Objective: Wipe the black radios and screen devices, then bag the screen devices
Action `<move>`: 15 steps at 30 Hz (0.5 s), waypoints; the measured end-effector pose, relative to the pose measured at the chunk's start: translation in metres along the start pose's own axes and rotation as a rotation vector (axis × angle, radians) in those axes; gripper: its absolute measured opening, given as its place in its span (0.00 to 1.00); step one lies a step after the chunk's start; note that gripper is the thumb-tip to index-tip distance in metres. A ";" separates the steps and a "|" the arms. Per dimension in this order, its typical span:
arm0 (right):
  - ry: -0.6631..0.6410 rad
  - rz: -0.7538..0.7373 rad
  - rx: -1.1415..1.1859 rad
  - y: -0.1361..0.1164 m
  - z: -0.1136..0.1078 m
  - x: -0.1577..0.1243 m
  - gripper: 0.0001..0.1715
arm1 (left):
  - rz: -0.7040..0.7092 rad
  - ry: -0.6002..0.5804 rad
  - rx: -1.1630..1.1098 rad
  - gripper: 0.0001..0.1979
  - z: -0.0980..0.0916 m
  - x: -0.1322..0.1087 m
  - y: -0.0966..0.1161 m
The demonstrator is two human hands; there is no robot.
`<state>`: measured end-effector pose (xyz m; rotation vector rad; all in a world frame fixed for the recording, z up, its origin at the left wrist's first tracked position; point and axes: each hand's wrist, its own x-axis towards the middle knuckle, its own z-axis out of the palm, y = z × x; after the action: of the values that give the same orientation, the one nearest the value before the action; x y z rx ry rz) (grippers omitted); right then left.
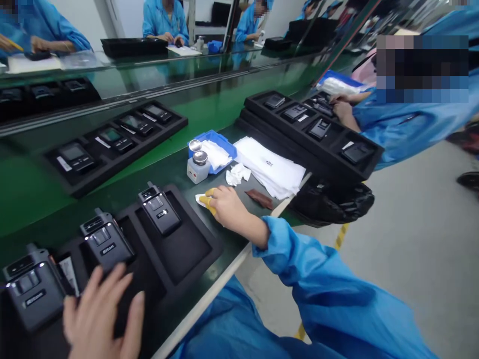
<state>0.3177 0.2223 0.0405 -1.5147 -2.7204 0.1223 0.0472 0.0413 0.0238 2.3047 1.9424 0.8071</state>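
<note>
My right hand (229,208) has yellow finger cots on its fingertips. They press a small folded white wipe (200,199) near the table surface, in front of a square dispenser bottle (198,168) with a metal lid. My left hand (103,316) hovers with its fingers spread over a black foam tray (215,244). Its fingertips are close to a dark grey handheld device (107,244) marked "Riton"; whether they touch cannot be made out. Similar devices lie on either side, one at the left (35,294) and one in the right compartment (160,212).
A blue bin (230,145) of white wipes, crumpled tissue (238,174), white sheets (273,167) and a brown strip (260,198) lie to the right. Another device tray (138,149) sits on the green belt. Stacked trays (310,142) stand beside a co-worker; a black bag (333,199) hangs below.
</note>
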 end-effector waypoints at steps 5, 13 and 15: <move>0.092 -0.010 -0.024 0.003 -0.019 0.023 0.17 | 0.315 -0.031 0.069 0.13 0.023 0.030 0.031; 0.441 -0.001 -0.141 0.029 -0.056 0.063 0.16 | 0.188 -0.069 0.239 0.20 0.048 0.056 0.060; 0.466 -0.030 -0.170 0.028 -0.051 0.065 0.14 | 0.153 -0.097 0.267 0.22 0.050 0.057 0.062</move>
<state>0.3105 0.2954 0.0878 -1.3283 -2.4208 -0.4196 0.1285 0.0958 0.0227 2.6125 1.9571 0.4550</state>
